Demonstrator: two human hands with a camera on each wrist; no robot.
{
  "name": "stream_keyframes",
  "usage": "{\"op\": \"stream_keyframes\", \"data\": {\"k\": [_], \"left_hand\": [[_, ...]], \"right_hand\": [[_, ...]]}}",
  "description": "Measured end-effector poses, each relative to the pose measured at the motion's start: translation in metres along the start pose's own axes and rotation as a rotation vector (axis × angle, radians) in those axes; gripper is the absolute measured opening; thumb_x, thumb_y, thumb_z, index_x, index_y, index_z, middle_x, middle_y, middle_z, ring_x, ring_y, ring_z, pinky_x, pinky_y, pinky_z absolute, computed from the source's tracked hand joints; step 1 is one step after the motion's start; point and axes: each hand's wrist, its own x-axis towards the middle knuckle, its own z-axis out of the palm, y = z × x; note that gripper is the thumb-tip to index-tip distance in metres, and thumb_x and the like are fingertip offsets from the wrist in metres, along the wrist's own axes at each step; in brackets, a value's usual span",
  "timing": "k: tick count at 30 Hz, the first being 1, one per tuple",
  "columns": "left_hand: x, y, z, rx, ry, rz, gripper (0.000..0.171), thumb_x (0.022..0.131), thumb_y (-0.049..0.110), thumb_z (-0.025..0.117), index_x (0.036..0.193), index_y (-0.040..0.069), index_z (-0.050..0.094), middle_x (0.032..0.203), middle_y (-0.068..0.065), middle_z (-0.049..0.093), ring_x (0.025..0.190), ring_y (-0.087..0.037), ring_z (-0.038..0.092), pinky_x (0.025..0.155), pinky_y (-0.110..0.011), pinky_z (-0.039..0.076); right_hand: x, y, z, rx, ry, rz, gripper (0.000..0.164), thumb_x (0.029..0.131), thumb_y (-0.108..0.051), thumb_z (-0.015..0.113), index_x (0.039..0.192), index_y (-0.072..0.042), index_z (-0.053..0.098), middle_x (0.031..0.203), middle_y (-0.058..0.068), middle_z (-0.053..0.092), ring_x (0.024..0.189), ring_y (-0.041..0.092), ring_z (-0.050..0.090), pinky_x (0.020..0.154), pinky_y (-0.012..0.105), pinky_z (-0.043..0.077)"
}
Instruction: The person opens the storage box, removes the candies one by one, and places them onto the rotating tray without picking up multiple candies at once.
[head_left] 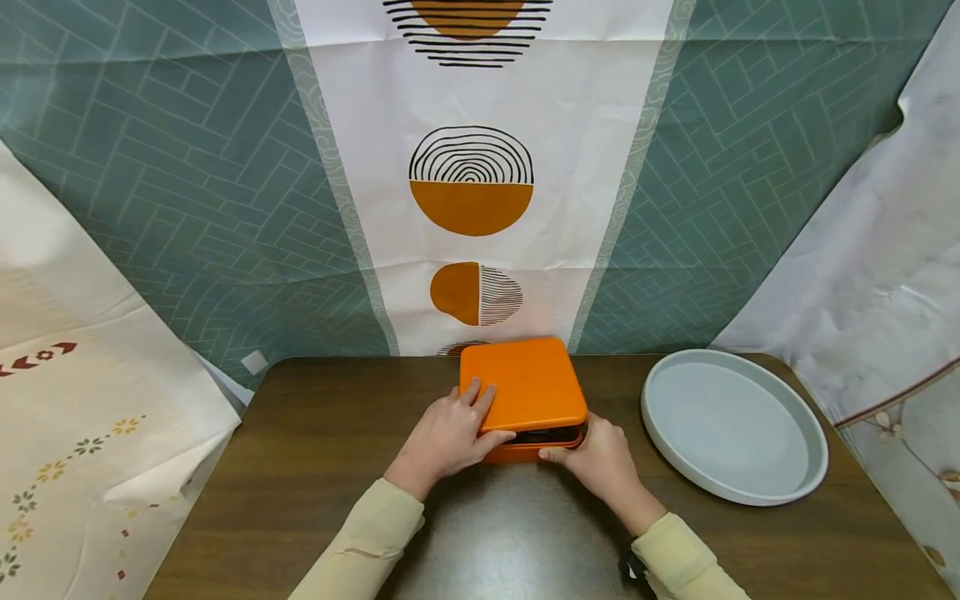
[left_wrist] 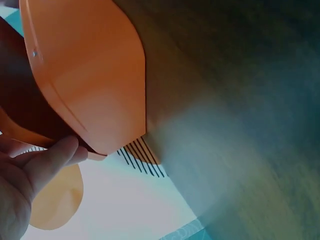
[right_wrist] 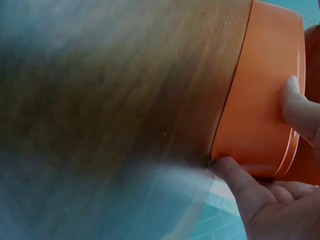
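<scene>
An orange box stands at the far middle of the table. Its lid (head_left: 525, 385) is tilted up at the front, so a dark gap shows above the base (head_left: 517, 455). My left hand (head_left: 448, 435) holds the lid at its left front corner, thumb under the edge and fingers on top. In the left wrist view that thumb lies against the raised lid's rim, beside the base (left_wrist: 100, 75). My right hand (head_left: 606, 460) grips the base at its right front corner. The right wrist view shows its thumb on the wall of the base (right_wrist: 260, 90). What lies inside is hidden.
A round pale grey tray (head_left: 735, 425) with a raised rim lies to the right of the box. The brown wooden table (head_left: 315, 475) ends at a green and white patterned cloth (head_left: 480, 100) behind. Pale cloths hang at the left and right sides.
</scene>
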Motion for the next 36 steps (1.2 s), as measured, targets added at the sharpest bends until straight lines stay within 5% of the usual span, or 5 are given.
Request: {"op": "stream_keyframes", "data": {"k": [11, 16, 25, 30, 36], "left_hand": [[-0.001, -0.003, -0.009, 0.137, 0.144, 0.109, 0.063, 0.093, 0.059, 0.038, 0.129, 0.011, 0.055, 0.123, -0.012, 0.056, 0.1, -0.038, 0.057, 0.067, -0.038, 0.052], [-0.004, -0.006, -0.011, 0.144, 0.195, 0.148, 0.055, 0.093, 0.047, 0.05, 0.127, 0.004, 0.054, 0.121, -0.015, 0.057, 0.101, -0.038, 0.057, 0.07, -0.037, 0.051], [-0.006, -0.016, -0.014, 0.141, 0.329, 0.134, 0.037, 0.086, 0.002, 0.061, 0.122, -0.003, 0.055, 0.12, -0.019, 0.056, 0.109, -0.033, 0.054, 0.084, -0.036, 0.045], [-0.007, -0.02, -0.013, 0.137, 0.405, 0.11, 0.032, 0.086, 0.001, 0.059, 0.117, -0.004, 0.057, 0.115, -0.018, 0.059, 0.107, -0.031, 0.056, 0.085, -0.035, 0.044], [-0.002, -0.025, -0.019, 0.08, 0.595, 0.115, 0.017, 0.088, 0.0, 0.056, 0.103, -0.006, 0.058, 0.098, -0.017, 0.061, 0.092, -0.027, 0.061, 0.082, -0.034, 0.046]], "right_hand": [[-0.003, -0.001, 0.001, -0.009, 0.019, -0.035, 0.073, 0.058, -0.051, 0.082, 0.118, -0.02, 0.053, 0.101, 0.001, 0.063, 0.088, 0.019, 0.061, 0.074, 0.037, 0.049], [-0.003, -0.003, 0.002, -0.04, 0.006, -0.048, 0.071, 0.06, -0.053, 0.081, 0.117, -0.019, 0.056, 0.098, 0.003, 0.065, 0.084, 0.018, 0.061, 0.07, 0.037, 0.05], [-0.001, -0.005, 0.001, -0.031, -0.008, -0.001, 0.084, 0.057, -0.052, 0.083, 0.128, -0.022, 0.05, 0.095, 0.004, 0.065, 0.08, 0.017, 0.061, 0.068, 0.038, 0.05], [-0.002, -0.007, 0.0, -0.03, -0.027, 0.007, 0.101, 0.058, -0.052, 0.082, 0.14, -0.012, 0.04, 0.104, 0.011, 0.064, 0.087, 0.02, 0.061, 0.072, 0.04, 0.05], [-0.003, -0.007, -0.001, -0.029, -0.015, 0.002, 0.105, 0.06, -0.054, 0.08, 0.142, -0.006, 0.036, 0.112, 0.014, 0.061, 0.092, 0.024, 0.061, 0.077, 0.041, 0.05]]}}
